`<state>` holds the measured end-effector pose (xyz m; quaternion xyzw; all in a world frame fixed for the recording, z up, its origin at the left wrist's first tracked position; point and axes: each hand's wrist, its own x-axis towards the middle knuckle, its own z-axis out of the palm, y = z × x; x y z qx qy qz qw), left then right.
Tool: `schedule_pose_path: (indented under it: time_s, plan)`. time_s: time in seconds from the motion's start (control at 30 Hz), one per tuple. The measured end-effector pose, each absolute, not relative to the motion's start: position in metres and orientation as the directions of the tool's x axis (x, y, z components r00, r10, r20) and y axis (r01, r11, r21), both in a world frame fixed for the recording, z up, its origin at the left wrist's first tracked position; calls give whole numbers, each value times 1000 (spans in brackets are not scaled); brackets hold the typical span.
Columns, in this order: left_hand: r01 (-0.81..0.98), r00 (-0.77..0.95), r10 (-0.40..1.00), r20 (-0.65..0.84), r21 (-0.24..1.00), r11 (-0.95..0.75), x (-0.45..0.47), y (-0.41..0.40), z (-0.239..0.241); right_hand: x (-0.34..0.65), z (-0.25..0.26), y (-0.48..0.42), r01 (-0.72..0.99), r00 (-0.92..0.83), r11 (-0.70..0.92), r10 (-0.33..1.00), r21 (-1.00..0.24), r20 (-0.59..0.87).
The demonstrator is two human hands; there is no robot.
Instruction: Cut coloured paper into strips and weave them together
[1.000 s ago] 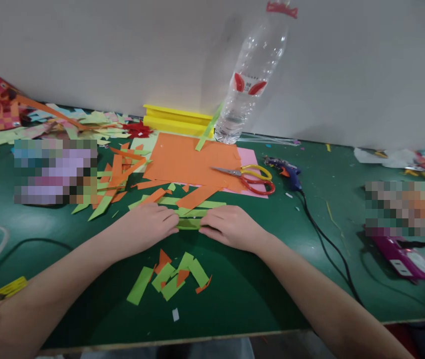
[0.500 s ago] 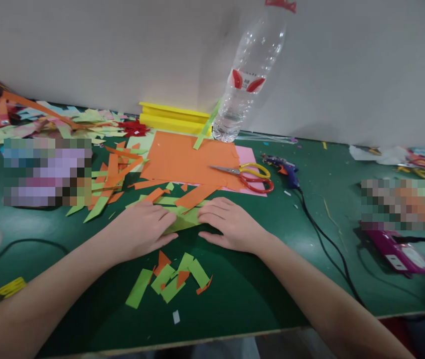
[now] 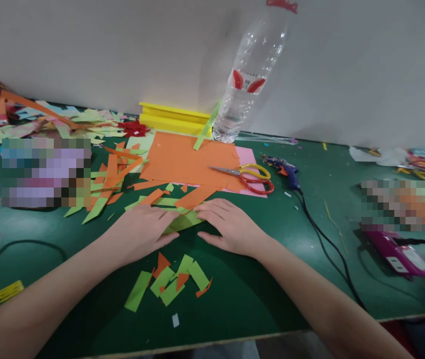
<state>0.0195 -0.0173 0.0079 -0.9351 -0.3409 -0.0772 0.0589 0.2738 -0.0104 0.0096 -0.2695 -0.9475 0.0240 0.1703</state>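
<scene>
A light-green paper piece [image 3: 184, 223] lies flat on the green table, partly hidden under both hands. My left hand [image 3: 147, 227] rests over its left side, fingers lightly bent and thumb apart from them. Facing it, my right hand [image 3: 229, 227] lies over the right side, thumb likewise apart. Neither hand visibly pinches anything. Just beyond the fingers are an orange paper strip [image 3: 201, 197] and green strips. Small green and orange paper scraps [image 3: 173, 279] are scattered on the near side of the hands.
Scissors [image 3: 255, 178] lie across an orange sheet [image 3: 186, 159]. Behind it stand a tall clear bottle [image 3: 251, 75] and a yellow folded piece [image 3: 175, 119]. To the right are a corded glue gun [image 3: 285, 169] and a purple device [image 3: 399, 252]. Loose strips [image 3: 113, 174] lie left.
My hands stay over the green paper, with only a very slight shift of the fingers. The view has moved a little; the other things keep their places.
</scene>
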Motion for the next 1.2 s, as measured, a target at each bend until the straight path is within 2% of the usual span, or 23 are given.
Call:
schedule_pose_path:
  time_s: [0.33, 0.6, 0.9, 1.2]
  plan:
    - [526, 794, 478, 375, -33, -850, 24, -22, 13, 275, 11, -10, 522, -792, 844, 533, -122, 296]
    - [467, 832, 425, 356, -36, -884, 27, -23, 8, 274, 11, -11, 468, -810, 869, 495, -163, 314]
    - [456, 843, 411, 347, -54, -888, 28, -24, 7, 272, 15, -12, 435, -838, 889, 458, -145, 295]
    - [497, 825, 462, 327, -28, -867, 27, -24, 12, 268, 15, -14, 438, -838, 888, 460, -141, 293]
